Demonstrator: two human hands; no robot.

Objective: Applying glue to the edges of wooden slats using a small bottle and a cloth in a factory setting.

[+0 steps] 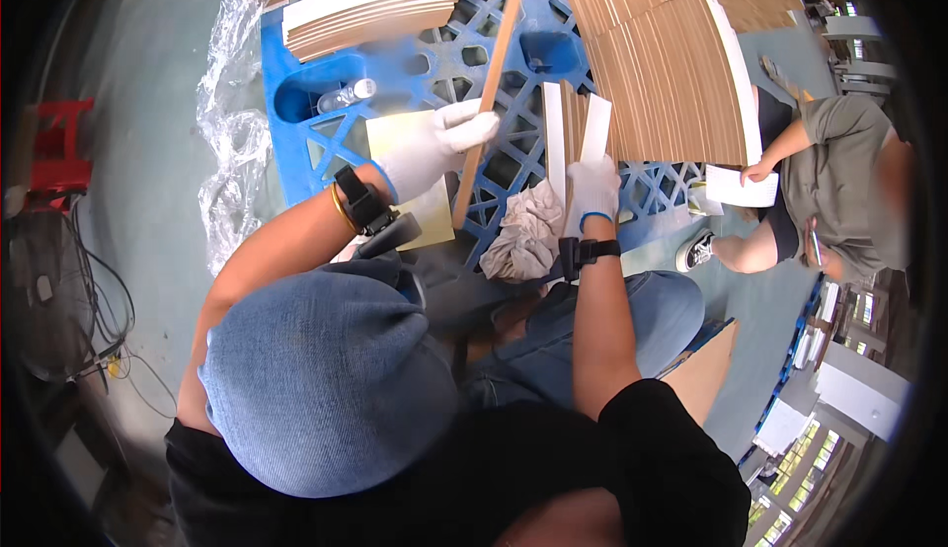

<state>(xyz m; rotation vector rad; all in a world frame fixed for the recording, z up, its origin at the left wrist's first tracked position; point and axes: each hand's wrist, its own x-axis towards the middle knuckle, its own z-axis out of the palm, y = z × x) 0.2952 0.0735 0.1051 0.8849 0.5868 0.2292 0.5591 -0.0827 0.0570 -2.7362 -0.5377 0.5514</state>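
My left hand (434, 147), in a white glove, is closed around a long thin brown board (502, 48), which is seen nearly edge-on and slants over a blue plastic pallet (415, 78). My right hand (594, 187), also gloved, grips the near end of a narrow white-faced board (596, 124). Just left of it stand a few similar boards (556, 132) with white and brown edges. Between my hands lies a crumpled pale cloth (523, 236). A pale yellow sheet (420, 216) sits under my left wrist.
Large stacks of brown boards (671, 78) fill the pallet's right side; a smaller white-edged stack (375, 14) lies far left. A clear bottle (346, 96) rests on the pallet, with plastic wrap (232, 142) alongside. At right another person (849, 162) holds a white sheet (741, 187).
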